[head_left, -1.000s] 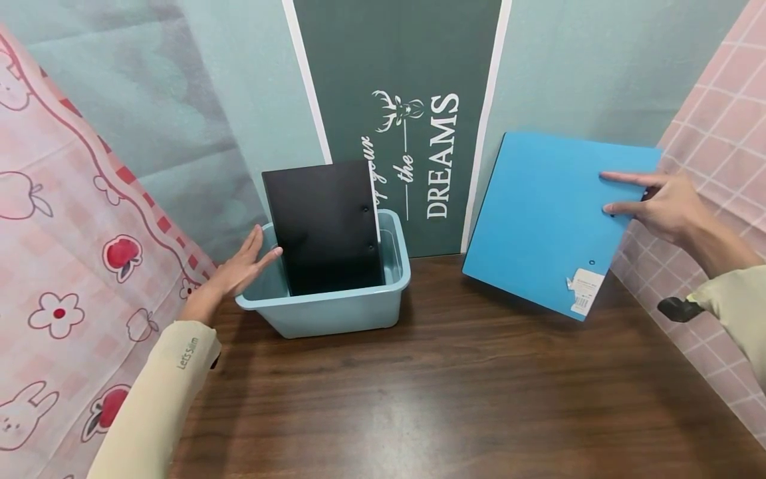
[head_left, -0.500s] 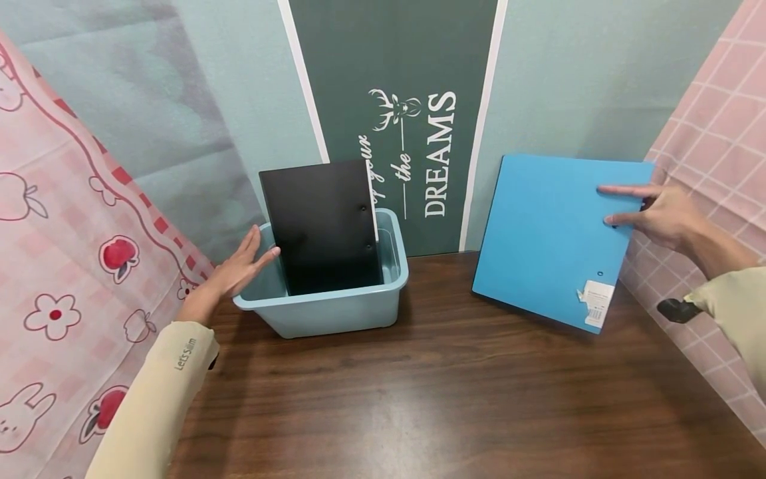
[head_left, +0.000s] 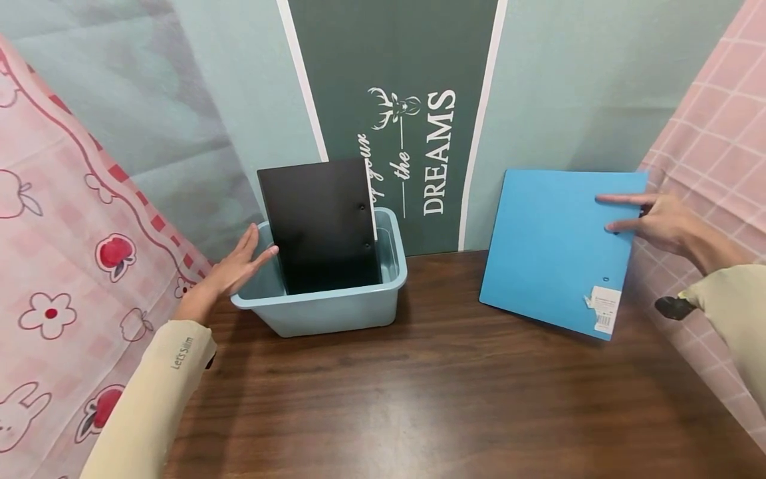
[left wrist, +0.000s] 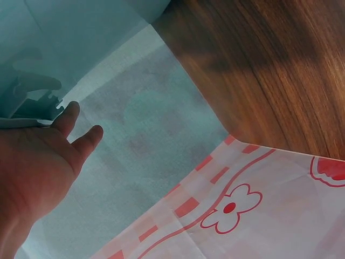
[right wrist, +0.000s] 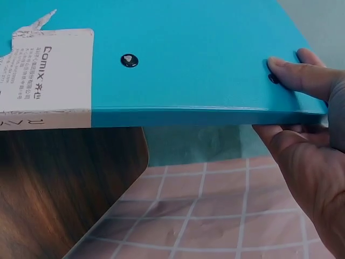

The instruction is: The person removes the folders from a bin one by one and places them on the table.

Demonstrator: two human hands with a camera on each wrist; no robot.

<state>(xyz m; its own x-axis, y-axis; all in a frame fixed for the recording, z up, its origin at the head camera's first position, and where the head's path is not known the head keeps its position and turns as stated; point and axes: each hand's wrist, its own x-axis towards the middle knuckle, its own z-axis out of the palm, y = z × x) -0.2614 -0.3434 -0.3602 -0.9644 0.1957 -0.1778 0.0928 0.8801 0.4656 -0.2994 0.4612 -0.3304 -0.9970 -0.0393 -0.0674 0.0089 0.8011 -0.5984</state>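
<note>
My right hand [head_left: 667, 223] grips a blue file folder [head_left: 556, 246] by its right-hand spine edge. The thumb [right wrist: 307, 75] presses on one cover while other fingers go behind it. The folder stands tilted, its top edge near the back wall; whether its lower edge touches the table I cannot tell. A torn white label [right wrist: 51, 75] marks its lower corner. My left hand [head_left: 230, 269] rests at the left rim of a light blue plastic bin [head_left: 329, 313], fingers spread and fairly straight. Inside that bin a black file folder [head_left: 323, 226] stands upright, leaning back, its lower part hidden.
The brown wooden table [head_left: 413, 392] stretches in front of the bin and folder. A printed cloth backdrop [head_left: 407, 53] hangs behind. Pink patterned cloth [head_left: 66, 253] closes the left side, and pink checked cloth [head_left: 694, 153] the right.
My right hand has lowered the blue file folder toward the table and turned it slightly more upright. The left hand, the bin and the black folder have stayed in place.
</note>
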